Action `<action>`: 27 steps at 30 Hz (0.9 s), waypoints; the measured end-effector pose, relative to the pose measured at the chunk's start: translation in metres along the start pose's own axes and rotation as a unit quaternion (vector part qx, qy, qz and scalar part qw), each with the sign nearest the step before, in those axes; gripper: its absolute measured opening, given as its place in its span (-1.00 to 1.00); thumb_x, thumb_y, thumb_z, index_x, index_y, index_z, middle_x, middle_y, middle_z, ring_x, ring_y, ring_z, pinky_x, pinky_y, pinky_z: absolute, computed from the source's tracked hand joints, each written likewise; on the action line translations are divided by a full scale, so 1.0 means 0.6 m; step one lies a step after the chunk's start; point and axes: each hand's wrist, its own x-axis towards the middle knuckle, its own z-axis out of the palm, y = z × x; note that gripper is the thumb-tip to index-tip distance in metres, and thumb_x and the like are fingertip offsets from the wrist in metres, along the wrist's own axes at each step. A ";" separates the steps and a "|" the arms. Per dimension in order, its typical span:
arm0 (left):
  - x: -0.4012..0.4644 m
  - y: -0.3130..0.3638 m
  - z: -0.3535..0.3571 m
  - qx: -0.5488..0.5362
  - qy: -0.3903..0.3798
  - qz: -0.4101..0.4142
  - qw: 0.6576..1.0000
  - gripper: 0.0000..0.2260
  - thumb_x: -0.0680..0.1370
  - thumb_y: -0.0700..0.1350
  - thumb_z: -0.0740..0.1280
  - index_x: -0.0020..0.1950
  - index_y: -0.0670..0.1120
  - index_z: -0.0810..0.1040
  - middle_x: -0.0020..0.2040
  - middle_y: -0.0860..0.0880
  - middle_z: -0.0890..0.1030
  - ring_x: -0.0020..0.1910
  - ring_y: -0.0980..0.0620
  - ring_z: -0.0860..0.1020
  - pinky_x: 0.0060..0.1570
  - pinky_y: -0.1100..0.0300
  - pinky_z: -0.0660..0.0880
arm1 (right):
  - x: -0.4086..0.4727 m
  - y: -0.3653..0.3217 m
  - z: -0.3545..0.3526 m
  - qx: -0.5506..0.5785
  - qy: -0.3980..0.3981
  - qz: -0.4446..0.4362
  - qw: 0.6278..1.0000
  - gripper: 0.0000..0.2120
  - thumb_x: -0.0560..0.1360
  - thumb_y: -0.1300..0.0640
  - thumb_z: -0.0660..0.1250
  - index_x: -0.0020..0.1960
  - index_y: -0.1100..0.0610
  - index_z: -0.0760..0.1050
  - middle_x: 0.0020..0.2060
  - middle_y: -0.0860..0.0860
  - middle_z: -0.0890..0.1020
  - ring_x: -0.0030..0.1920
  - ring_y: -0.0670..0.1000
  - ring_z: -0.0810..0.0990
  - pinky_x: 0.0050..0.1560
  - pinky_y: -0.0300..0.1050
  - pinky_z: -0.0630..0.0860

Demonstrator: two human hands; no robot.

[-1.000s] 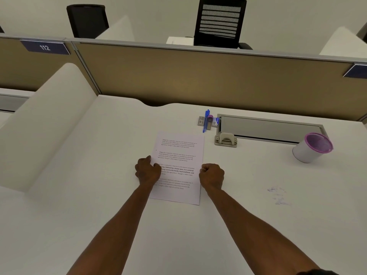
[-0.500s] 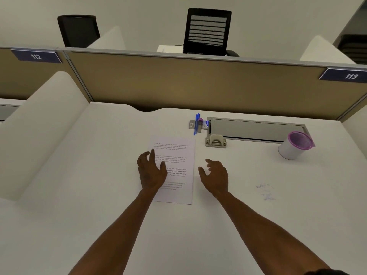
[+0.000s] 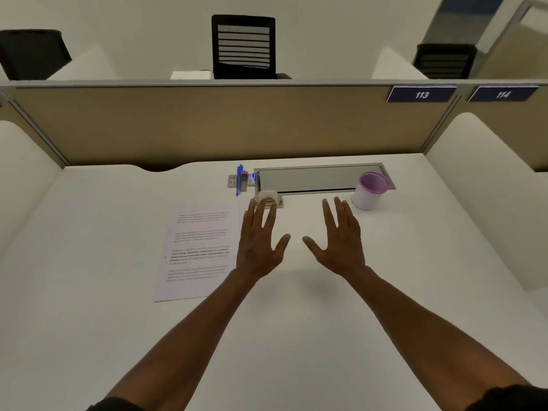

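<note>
A second ago my hands were curled up at the printed sheet [image 3: 198, 250]. Now both have come off it, and it lies flat on the white desk [image 3: 89, 321] just beside my left hand [image 3: 258, 238], on its outer side. That hand's fingers are straight and spread, reaching up to the beige hole punch [image 3: 268, 198], though I cannot tell if they touch it. My right hand [image 3: 341, 241] is alongside, fingers equally wide and holding nothing, tips near the purple-rimmed cup [image 3: 369, 189].
</note>
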 end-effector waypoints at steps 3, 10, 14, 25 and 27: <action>0.011 0.039 0.033 -0.006 -0.020 0.006 1.000 -0.28 0.56 0.20 0.25 0.61 -0.06 0.08 0.62 -0.12 0.04 0.61 -0.09 -0.08 0.54 -0.13 0.07 | -0.004 0.059 -0.023 -0.010 -0.009 0.012 1.000 -0.10 0.45 -0.46 0.10 0.59 -0.04 -0.15 0.59 0.05 -0.01 0.58 0.09 -0.06 0.50 0.16 0.14; 0.010 0.100 0.130 0.032 -0.104 -0.018 0.994 -0.27 0.57 0.27 0.17 0.62 -0.01 -0.02 0.63 -0.07 -0.08 0.60 -0.05 -0.22 0.56 -0.04 -0.13 | -0.017 0.173 -0.038 -0.011 -0.039 0.014 0.999 -0.13 0.47 -0.42 0.13 0.59 -0.01 -0.09 0.58 0.07 0.05 0.58 0.11 0.00 0.48 0.12 0.10; 0.007 0.112 0.176 0.049 -0.159 -0.056 0.984 -0.31 0.61 0.20 0.14 0.62 -0.05 -0.04 0.63 -0.09 -0.09 0.60 -0.06 -0.21 0.56 0.00 -0.19 | -0.014 0.227 -0.025 0.036 -0.095 0.013 0.995 -0.29 0.54 -0.19 0.24 0.57 0.07 0.10 0.51 0.12 0.26 0.52 0.14 0.19 0.43 0.07 0.25; -0.008 0.129 0.241 0.067 -0.169 -0.115 0.977 -0.36 0.64 0.11 0.09 0.62 -0.09 -0.10 0.62 -0.11 -0.09 0.60 -0.03 -0.15 0.56 0.09 -0.20 | 0.018 0.258 0.038 0.058 -0.195 -0.041 0.978 -0.64 0.43 0.36 0.18 0.21 0.27 0.51 0.14 0.10 0.50 0.11 0.15 0.45 0.06 0.02 0.50; -0.022 0.146 0.248 0.059 -0.160 -0.114 0.979 -0.38 0.65 0.10 0.05 0.62 -0.08 -0.10 0.62 -0.08 -0.07 0.60 0.00 -0.14 0.56 0.10 -0.20 | 0.005 0.247 0.042 0.059 -0.183 -0.057 0.980 -0.65 0.39 0.38 0.20 0.16 0.28 0.51 0.10 0.12 0.51 0.06 0.16 0.46 0.00 0.04 0.50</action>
